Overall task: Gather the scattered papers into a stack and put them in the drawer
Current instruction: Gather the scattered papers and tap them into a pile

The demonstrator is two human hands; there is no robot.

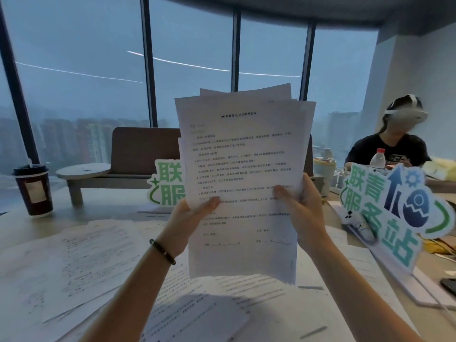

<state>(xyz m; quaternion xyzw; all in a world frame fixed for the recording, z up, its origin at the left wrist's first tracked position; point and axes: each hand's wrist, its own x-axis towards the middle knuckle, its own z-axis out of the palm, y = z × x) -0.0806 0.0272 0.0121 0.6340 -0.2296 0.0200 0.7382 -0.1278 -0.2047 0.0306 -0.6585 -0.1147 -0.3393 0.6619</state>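
We work at a pale desk (22, 228) before tall windows (81, 70) that look onto a grey skyline. Nearest us, loose printed sheets (98, 257) lie scattered and overlapping across the desk. Above them we hold a stack of papers (241, 169) upright, its edges uneven. Our left hand (190, 218) is closed on the stack's lower left edge, thumb on the front page; a dark bracelet (162, 251) circles that wrist. Our right hand (299, 208) is closed on the lower right edge, thumb likewise in front. At near right stands a green-and-blue cut-out sign (389, 213); a second, partly hidden sign (167, 186) stands behind the stack. At far left stands a dark lidded cup (33, 190). At far right a seated person (389, 149) wears a white headset, with a red-capped bottle (377, 159) in front.
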